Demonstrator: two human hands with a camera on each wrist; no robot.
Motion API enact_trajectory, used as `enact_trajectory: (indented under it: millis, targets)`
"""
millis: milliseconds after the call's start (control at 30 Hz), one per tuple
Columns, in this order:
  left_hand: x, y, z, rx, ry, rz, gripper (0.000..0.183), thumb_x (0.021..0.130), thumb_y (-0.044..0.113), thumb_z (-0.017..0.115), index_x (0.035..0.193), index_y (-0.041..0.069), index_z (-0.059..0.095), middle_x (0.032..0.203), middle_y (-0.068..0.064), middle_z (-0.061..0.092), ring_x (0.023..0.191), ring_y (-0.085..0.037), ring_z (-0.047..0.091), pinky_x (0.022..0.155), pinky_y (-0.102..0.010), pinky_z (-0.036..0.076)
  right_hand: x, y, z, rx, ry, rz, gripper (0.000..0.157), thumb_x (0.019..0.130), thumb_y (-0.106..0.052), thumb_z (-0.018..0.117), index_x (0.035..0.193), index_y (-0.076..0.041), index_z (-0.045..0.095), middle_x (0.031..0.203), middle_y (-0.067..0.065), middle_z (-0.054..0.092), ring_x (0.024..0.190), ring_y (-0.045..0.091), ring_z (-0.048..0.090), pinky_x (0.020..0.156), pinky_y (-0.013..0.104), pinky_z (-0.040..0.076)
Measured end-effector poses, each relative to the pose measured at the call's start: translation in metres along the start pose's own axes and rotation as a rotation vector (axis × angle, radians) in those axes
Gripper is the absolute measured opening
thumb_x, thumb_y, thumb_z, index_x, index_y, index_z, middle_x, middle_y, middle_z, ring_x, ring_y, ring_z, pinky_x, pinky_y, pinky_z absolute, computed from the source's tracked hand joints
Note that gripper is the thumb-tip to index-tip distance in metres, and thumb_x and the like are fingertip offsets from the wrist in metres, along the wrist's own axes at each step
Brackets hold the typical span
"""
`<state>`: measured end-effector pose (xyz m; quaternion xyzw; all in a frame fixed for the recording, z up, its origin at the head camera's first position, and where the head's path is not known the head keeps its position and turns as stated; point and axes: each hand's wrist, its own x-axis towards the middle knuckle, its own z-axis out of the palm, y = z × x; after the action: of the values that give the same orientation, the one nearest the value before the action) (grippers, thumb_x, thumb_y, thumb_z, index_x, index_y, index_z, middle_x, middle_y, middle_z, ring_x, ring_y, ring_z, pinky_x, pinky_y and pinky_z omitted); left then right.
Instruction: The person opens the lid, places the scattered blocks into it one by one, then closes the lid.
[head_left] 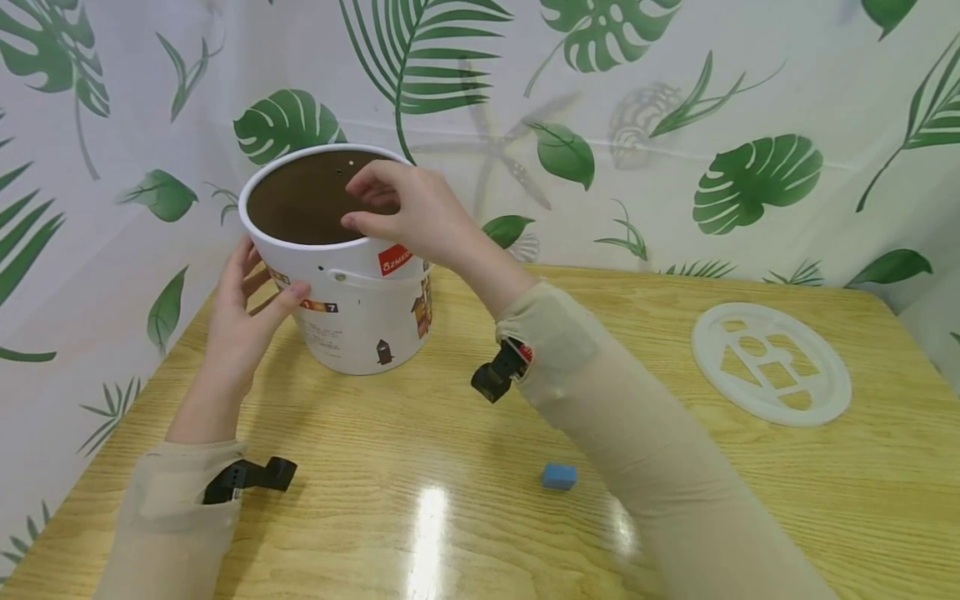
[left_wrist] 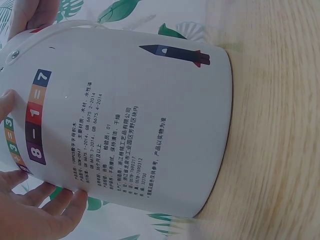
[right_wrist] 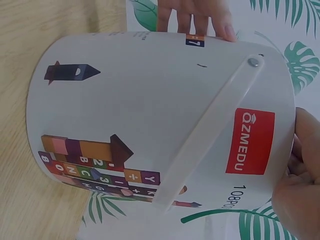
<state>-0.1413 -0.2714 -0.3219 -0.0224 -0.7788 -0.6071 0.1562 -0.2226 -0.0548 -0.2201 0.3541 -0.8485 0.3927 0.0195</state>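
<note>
A white bucket (head_left: 363,308) with printed toy-block pictures and a red label stands upright on the table, its top uncovered. My left hand (head_left: 243,312) holds its left side, thumb on the front wall and fingers around the side; in the left wrist view the fingers (left_wrist: 60,207) lie against the wall. Over the right part of the opening is my right hand (head_left: 420,208), fingers loosely bent and apart from the thumb, with nothing visible between them. In the right wrist view this right hand (right_wrist: 300,192) appears at the rim. The bucket's bottom inside is hidden.
A small blue block (head_left: 558,477) lies on the wooden table (head_left: 360,517), near the right forearm. Farther right lies a round white lid (head_left: 772,364) with shaped cutouts. A leaf-patterned cloth (head_left: 600,208) hangs close behind the bucket.
</note>
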Motion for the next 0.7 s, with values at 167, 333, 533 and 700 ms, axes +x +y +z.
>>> enact_trajectory:
  millis: [167,333,533,700]
  targets:
    - [0.0,0.002,0.0,0.0,-0.003,-0.008,0.079,0.09,0.026,0.068,0.152,0.035,0.019,0.154,0.0,0.023,0.135,-0.027,0.027,0.108,-0.052,0.031,-0.001,-0.001,0.001,0.001,0.001,-0.04,0.033,0.087,-0.023,0.071,0.115,-0.008,0.063,0.115,0.002,0.063,0.104,0.011,0.06,0.088,0.015,0.045]
    - [-0.001,0.002,0.0,0.003,-0.002,-0.014,0.079,0.09,0.026,0.068,0.152,0.036,0.019,0.154,0.001,0.022,0.135,-0.027,0.026,0.108,-0.053,0.031,-0.007,-0.002,0.0,0.122,0.011,-0.097,0.039,0.085,-0.023,0.073,0.118,-0.007,0.061,0.117,0.001,0.062,0.105,0.011,0.059,0.09,0.014,0.044]
    - [0.0,0.002,0.0,0.007,0.001,-0.011,0.08,0.089,0.027,0.068,0.152,0.036,0.019,0.154,0.0,0.022,0.135,-0.027,0.027,0.108,-0.052,0.031,-0.026,-0.009,-0.013,0.172,0.033,-0.158,0.037,0.084,-0.022,0.074,0.116,-0.006,0.063,0.111,-0.002,0.064,0.097,0.004,0.06,0.089,0.016,0.046]
    - [0.001,0.001,0.0,0.009,-0.001,-0.014,0.08,0.089,0.027,0.068,0.152,0.035,0.019,0.154,0.001,0.023,0.136,-0.027,0.027,0.108,-0.051,0.031,-0.055,-0.006,-0.022,0.172,0.006,-0.276,0.034,0.081,-0.012,0.076,0.11,0.002,0.064,0.108,0.006,0.065,0.096,0.012,0.06,0.089,0.022,0.049]
